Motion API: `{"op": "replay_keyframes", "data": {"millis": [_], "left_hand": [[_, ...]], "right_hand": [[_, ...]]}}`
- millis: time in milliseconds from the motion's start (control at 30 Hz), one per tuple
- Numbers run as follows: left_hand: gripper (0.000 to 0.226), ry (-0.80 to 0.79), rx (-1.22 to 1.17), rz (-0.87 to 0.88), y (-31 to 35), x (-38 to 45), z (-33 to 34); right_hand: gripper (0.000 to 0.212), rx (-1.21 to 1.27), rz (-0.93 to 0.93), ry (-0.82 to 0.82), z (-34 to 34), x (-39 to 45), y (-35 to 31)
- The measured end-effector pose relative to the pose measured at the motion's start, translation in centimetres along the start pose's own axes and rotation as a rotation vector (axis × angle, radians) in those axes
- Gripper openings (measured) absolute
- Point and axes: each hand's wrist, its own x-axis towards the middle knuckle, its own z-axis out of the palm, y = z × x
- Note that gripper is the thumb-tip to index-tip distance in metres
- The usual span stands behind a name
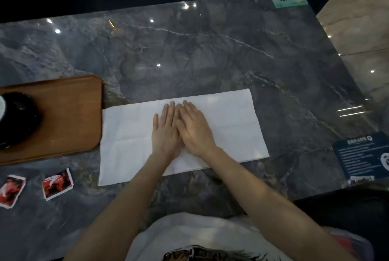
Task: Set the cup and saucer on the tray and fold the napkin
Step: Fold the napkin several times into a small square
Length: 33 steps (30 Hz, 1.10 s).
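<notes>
Head: napkin (231,122) lengthwise left-right, seemingly.

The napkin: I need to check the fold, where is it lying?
Head view: the napkin lies centre on the table, just right of the tray, under both hands.

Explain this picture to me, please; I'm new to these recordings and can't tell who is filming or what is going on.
There is no machine here. A person wears a camera on the head, looking down at their own arms. Both the left hand and the right hand lie flat, side by side, pressing on a white napkin spread on a dark marble table. Nothing is gripped. To the left sits a wooden tray carrying a dark saucer, half out of view. Two small red packets lie near the table's front edge.
</notes>
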Motion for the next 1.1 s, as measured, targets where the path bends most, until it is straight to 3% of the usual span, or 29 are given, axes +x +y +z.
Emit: {"op": "replay_keyframes", "data": {"millis": [200,333,467,567,633,767,867,967,1100], "left_hand": [[0.073,-0.054,0.135,0.035,0.0,1.5,1.1],[0.069,-0.021,-0.022,0.02,0.1,1.7,1.0],[0.064,0.036,-0.109,0.007,0.1,1.4,1.1],[0.063,0.047,-0.135,0.004,0.2,1.5,1.1],[0.063,0.046,-0.121,0.005,0.2,1.5,1.1],[0.064,0.053,-0.113,0.006,0.3,1.5,1.1],[0.064,0.048,-0.117,-0.001,0.3,1.5,1.1],[0.063,0.024,-0.041,0.009,0.0,1.6,1.5],[0.063,0.026,-0.02,0.014,-0.1,1.6,1.6]], "right_hand": [[0.075,-0.233,-0.012,-0.072,2.6,1.8,0.1],[0.065,-0.228,0.095,-0.065,2.0,2.7,1.5],[0.072,-0.304,0.238,0.04,-0.6,2.9,5.6],[0.063,-0.417,0.371,0.117,-3.7,1.9,10.3],[0.058,-0.495,0.434,0.07,-5.4,1.3,12.2],[0.06,-0.529,0.469,0.097,-5.4,1.3,11.9],[0.063,-0.407,0.292,0.142,-2.4,0.7,7.8],[0.061,-0.322,0.062,0.003,1.4,-0.3,2.8],[0.057,-0.304,0.107,0.002,1.7,-1.5,2.8]]}}
